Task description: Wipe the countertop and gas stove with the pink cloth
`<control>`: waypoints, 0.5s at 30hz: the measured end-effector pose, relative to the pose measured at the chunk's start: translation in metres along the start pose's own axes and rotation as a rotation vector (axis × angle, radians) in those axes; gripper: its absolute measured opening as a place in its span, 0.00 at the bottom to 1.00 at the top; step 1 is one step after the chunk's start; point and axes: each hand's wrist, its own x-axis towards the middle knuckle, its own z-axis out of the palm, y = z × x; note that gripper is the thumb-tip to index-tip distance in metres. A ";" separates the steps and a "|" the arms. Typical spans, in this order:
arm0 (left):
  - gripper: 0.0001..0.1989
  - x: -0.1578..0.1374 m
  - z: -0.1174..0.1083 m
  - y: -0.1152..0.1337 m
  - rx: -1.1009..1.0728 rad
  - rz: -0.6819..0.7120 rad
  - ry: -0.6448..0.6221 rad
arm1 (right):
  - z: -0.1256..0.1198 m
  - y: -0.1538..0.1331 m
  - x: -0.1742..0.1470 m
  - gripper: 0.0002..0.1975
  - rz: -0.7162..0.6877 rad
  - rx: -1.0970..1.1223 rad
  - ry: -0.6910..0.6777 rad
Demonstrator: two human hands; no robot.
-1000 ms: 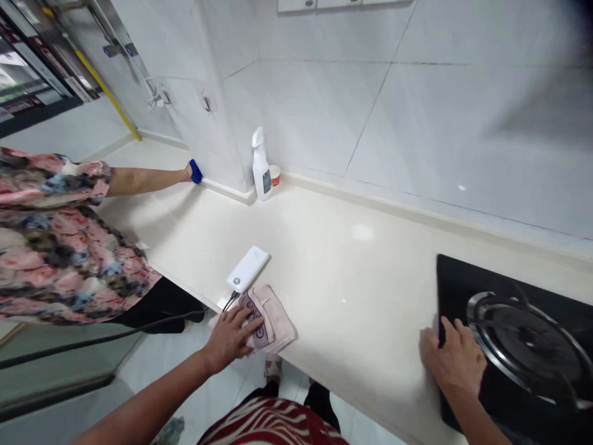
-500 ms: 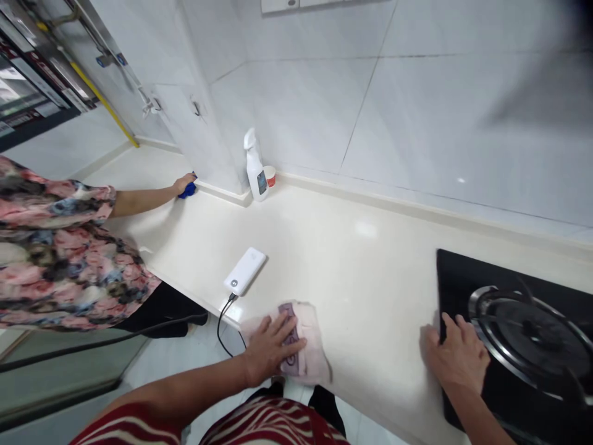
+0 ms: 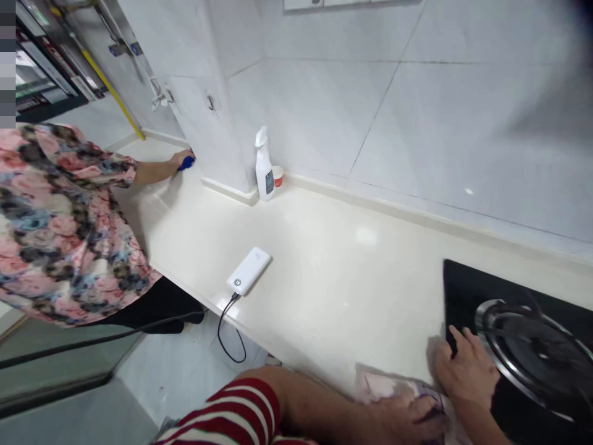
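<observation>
My left hand (image 3: 405, 420) lies flat on a pale pink cloth (image 3: 377, 386) with a purple patterned band, at the counter's front edge beside the stove. Its fingers look stretched out over the fabric, somewhat blurred, and the frame's bottom cuts off part of the cloth. Resting on the left border of the black gas stove (image 3: 458, 287), my right hand (image 3: 467, 368) has its fingers apart and grips nothing visible. The cloth's right end reaches close to the right wrist.
A white power bank (image 3: 250, 271) with a black cable (image 3: 220, 334) lies on the counter (image 3: 319, 278). A white spray bottle (image 3: 264, 170) and a small paper cup (image 3: 278, 177) stand against the wall. At left, another person's hand (image 3: 180, 159) holds a blue cloth (image 3: 186, 163).
My left hand and the pink cloth have moved right along the counter's front edge to the stove. My right hand stays on the stove. The other person's hand has moved farther back with the blue cloth.
</observation>
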 end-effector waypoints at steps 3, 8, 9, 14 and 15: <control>0.26 -0.017 0.006 -0.001 -0.097 -0.068 0.108 | 0.000 0.001 0.000 0.29 -0.005 0.002 0.010; 0.27 -0.111 0.011 -0.034 -0.258 -0.174 0.080 | 0.001 -0.001 0.001 0.29 -0.004 0.016 0.027; 0.29 -0.135 0.011 -0.045 -0.296 -0.200 0.047 | 0.001 -0.001 0.001 0.29 -0.002 0.018 0.029; 0.45 -0.252 0.003 -0.099 -0.370 -0.347 -0.097 | 0.000 -0.004 0.000 0.31 0.008 0.024 0.030; 0.48 -0.271 -0.001 -0.108 -0.358 -0.377 -0.116 | 0.000 -0.005 0.000 0.31 0.005 0.024 0.032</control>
